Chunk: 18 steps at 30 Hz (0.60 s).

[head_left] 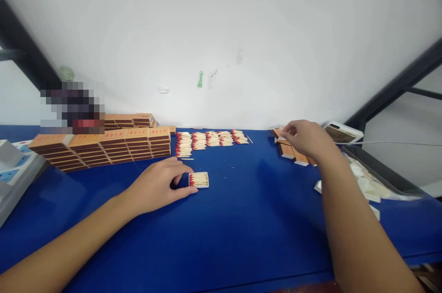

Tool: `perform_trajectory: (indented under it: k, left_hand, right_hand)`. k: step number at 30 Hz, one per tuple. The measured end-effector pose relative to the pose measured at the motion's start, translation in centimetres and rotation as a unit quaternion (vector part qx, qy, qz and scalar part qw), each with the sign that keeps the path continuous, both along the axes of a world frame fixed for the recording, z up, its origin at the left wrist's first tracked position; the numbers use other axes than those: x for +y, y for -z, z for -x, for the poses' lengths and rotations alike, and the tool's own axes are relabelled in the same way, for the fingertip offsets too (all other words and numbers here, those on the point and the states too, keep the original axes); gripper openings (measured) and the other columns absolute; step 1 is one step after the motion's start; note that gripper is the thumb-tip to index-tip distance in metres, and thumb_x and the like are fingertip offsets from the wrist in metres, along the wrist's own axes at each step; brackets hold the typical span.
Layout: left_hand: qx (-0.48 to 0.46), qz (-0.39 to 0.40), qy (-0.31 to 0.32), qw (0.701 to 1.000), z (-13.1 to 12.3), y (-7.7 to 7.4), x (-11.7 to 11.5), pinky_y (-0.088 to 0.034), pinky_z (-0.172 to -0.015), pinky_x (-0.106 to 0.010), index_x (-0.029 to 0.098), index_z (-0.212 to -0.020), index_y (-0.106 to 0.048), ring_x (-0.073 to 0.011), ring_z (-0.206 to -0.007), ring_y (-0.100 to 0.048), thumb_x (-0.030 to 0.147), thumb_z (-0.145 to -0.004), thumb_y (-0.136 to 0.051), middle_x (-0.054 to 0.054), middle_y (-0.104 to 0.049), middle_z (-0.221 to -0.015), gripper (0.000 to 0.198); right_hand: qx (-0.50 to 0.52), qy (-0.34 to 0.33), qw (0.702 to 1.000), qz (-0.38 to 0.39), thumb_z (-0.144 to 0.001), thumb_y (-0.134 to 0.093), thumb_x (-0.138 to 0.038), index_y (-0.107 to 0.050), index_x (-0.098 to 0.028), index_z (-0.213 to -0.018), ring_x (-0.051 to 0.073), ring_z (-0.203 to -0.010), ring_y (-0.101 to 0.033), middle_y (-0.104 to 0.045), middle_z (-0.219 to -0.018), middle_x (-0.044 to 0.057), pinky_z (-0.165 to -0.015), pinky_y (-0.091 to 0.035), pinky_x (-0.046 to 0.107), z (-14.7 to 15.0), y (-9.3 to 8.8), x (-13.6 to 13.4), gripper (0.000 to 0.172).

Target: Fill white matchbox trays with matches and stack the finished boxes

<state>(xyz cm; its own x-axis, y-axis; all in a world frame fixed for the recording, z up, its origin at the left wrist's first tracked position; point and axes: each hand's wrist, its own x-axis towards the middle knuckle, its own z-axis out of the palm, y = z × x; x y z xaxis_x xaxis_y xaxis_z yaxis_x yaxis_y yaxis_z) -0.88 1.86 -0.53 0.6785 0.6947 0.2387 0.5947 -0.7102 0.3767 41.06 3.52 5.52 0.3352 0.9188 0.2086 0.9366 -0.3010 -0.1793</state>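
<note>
Two bare hands work over a blue table (241, 233), set well apart from each other. The left hand (157, 186) has its thumb and forefinger closed on the left end of a small white tray (208, 180), one at each corner, with the other fingers curled behind. This tray lies flat near the middle of the table and holds a layer of matches (199, 179), their red heads toward the hand. The right hand (306, 136) reaches far to the right, its thumb and fingers drawn together at an orange box (278, 135); whether they grip it or only touch it, I cannot tell. More orange boxes (286, 151) lie just beside it, partly under the hand and wrist. Between the hands, close to the white wall (241, 21), five match piles (199, 140) sit in a row, heads mostly to the left. Left of them stands a long stack of matchboxes (127, 146), several layers high, with another stack (127, 121) behind it. At the left edge is a power strip (26, 164); at the right, a black tray (383, 171) sits beside pale pieces (364, 178), with a white cable (390, 142) running above.
</note>
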Motion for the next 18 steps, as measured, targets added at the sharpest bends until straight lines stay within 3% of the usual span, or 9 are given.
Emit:
perform_trajectory:
  k: [3,8,14,18]
  left_hand:
    - [-0.003,0.000,-0.003,1.000,0.0,0.1,0.1,-0.045,-0.066,-0.029,0.025,-0.115,-0.076,-0.0174,-0.074,-0.059,0.055,-0.095,-0.071,0.001,-0.059,-0.076,0.036]
    - [0.008,0.020,-0.012,1.000,0.1,0.2,0.3,-0.045,-0.067,-0.030,0.025,-0.117,-0.076,-0.0180,-0.075,-0.060,0.057,-0.095,-0.070,0.001,-0.060,-0.077,0.038]
    - [0.021,0.015,-0.013,1.000,0.1,0.1,0.2,-0.045,-0.068,-0.030,0.026,-0.118,-0.075,-0.0184,-0.076,-0.060,0.057,-0.096,-0.069,0.001,-0.060,-0.078,0.039]
    - [0.022,0.016,-0.016,0.999,0.1,0.0,0.1,-0.045,-0.068,-0.030,0.025,-0.118,-0.076,-0.0184,-0.076,-0.060,0.057,-0.096,-0.069,0.000,-0.060,-0.079,0.039]
  right_hand:
    - [0.020,0.097,0.995,0.004,-0.093,-0.069,-0.027,-0.077,-0.018,-0.089,0.021,-0.073,-0.061,-0.077,-0.094,0.016,-0.069,-0.041,0.037,-4.0,-0.8,-1.0,0.012]
    - [0.046,0.178,0.982,0.038,-0.089,-0.077,-0.029,-0.069,-0.020,-0.060,0.021,-0.060,-0.054,-0.072,-0.074,0.017,-0.068,-0.042,0.042,-7.5,-1.4,-2.8,0.031]
    - [0.076,0.175,0.978,0.083,-0.084,-0.084,-0.036,-0.071,-0.017,-0.058,0.022,-0.061,-0.058,-0.070,-0.071,0.017,-0.065,-0.041,0.042,-8.9,-0.6,-2.7,0.035]
    - [0.031,0.165,0.984,0.054,-0.079,-0.088,-0.037,-0.073,-0.018,-0.055,0.020,-0.054,-0.058,-0.069,-0.064,0.013,-0.059,-0.042,0.038,-10.0,0.3,-2.6,0.034]
